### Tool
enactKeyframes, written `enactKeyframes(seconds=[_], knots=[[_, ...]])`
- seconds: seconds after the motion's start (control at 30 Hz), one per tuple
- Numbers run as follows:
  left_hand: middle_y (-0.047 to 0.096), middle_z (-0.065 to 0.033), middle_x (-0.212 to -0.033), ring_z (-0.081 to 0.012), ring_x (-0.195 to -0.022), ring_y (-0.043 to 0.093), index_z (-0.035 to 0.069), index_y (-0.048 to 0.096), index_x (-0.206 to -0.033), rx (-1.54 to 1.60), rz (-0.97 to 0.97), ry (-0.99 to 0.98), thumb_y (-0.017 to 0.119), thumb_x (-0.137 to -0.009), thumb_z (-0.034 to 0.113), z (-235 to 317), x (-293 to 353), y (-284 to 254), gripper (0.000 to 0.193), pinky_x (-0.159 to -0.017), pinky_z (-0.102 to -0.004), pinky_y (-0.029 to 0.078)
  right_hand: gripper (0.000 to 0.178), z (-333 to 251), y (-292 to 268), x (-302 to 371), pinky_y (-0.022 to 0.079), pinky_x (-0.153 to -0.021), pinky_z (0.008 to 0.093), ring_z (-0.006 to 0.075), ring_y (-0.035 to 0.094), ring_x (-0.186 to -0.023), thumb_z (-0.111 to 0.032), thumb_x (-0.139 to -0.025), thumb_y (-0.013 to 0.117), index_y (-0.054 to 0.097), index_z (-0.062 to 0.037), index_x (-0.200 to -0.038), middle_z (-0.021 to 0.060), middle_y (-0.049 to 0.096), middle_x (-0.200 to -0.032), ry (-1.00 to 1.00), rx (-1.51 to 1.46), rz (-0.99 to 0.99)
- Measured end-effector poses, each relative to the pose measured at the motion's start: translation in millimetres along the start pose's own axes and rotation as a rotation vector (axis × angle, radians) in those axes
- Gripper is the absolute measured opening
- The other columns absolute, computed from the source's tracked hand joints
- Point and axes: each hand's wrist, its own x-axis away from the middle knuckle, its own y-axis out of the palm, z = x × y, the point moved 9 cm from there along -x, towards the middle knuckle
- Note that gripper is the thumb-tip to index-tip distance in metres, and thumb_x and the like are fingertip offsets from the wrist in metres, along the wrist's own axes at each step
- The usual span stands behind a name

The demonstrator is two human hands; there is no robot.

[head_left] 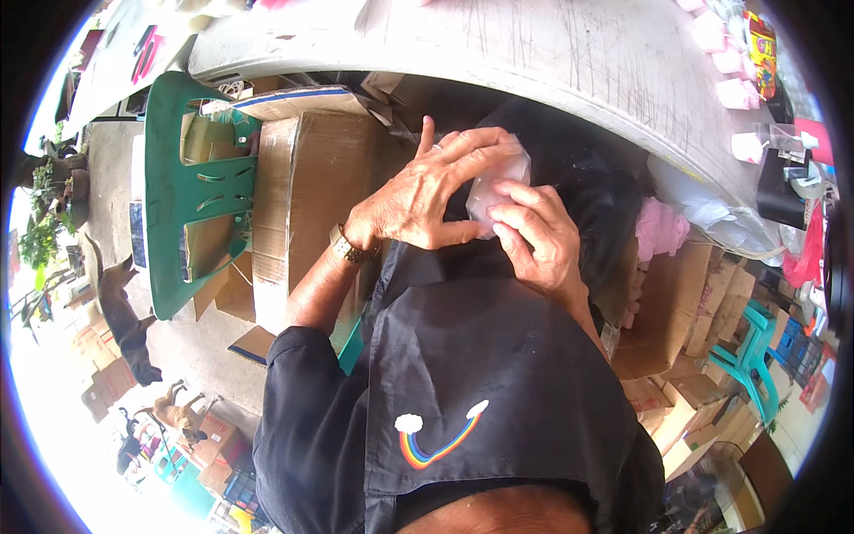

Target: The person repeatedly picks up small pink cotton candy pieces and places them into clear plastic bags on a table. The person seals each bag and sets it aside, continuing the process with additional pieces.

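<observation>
From the left, you have a green plastic chair (pixel 166 200) lying tipped in view (two dogs (pixel 127 316) are farther off on the paved ground), then a large cardboard box (pixel 329 169) just beside your left forearm. Your left hand (pixel 436 182) comes next, its thumb and index finger clamped on opposite ends of a pale pink packet (pixel 486 189), while its little finger stands apart. The packet is between your two hands, above your lap and off the counter (pixel 534 40). On its right, your right hand (pixel 544 238) has its fingers bunched close together with the tips touching the packet's near side; you cannot tell from here whether they pinch the film. Farther right, crumpled pink material (pixel 660 230) shows by an open carton (pixel 665 307), and several pale pink bundles (pixel 738 94) sit along the counter's right side, well apart from your hands. Those bundles look like pieces already dealt with, though that is only a judgement; the packet seems partway through, being in hand rather than set down, and whether its wrapping is closed is too blurred to tell.
</observation>
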Motion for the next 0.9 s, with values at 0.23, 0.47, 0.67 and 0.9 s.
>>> enactKeyframes(seconds=[0.23,0.47,0.67,0.9], knots=[[0.041,-0.0107,-0.153,-0.0334,-0.147,0.033,0.013,0.047,-0.144,0.271,0.08,0.103,0.067,-0.066,0.008,-19.2,-1.6,-4.8,0.081,-0.113,-0.0736,0.009,0.032,-5.1,13.2,-2.1,0.051,-0.081,0.0402,0.0304,0.063,-0.092,-0.006,-0.068,0.079,0.068,-0.0034,-0.098,0.0129,0.067,-0.119,-0.03,0.182,-0.152],[0.045,-0.0095,-0.149,-0.0307,-0.14,0.041,0.016,0.052,-0.139,0.343,0.194,0.153,0.074,-0.07,0.013,-17.1,9.6,-6.6,0.072,-0.115,-0.0707,0.015,0.028,-3.9,11.0,0.5,0.051,-0.079,0.038,0.0276,0.063,-0.091,0.004,-0.067,0.077,0.067,-0.0052,-0.093,0.0094,0.068,-0.117,-0.043,0.108,0.041],[0.052,-0.0106,-0.143,-0.0314,-0.133,0.051,0.018,0.064,-0.126,0.138,0.316,0.286,0.085,-0.071,0.027,-8.7,20.0,4.6,0.059,-0.117,-0.064,0.023,0.021,6.4,9.5,7.4,0.052,-0.079,0.0368,0.0267,0.062,-0.092,0.006,-0.073,0.074,0.069,-0.0027,-0.092,0.0109,0.066,-0.109,0.123,-0.01,0.078],[0.055,-0.0099,-0.141,-0.0313,-0.131,0.052,0.019,0.067,-0.122,0.16,0.362,0.277,0.082,-0.077,0.024,-9.4,19.5,10.1,0.048,-0.116,-0.0657,0.022,0.023,-6.5,1.8,0.6,0.051,-0.07,0.0315,0.0217,0.059,-0.082,0.006,-0.074,0.076,0.073,-0.0061,-0.093,0.0088,0.064,-0.103,0.067,0.018,0.157]])
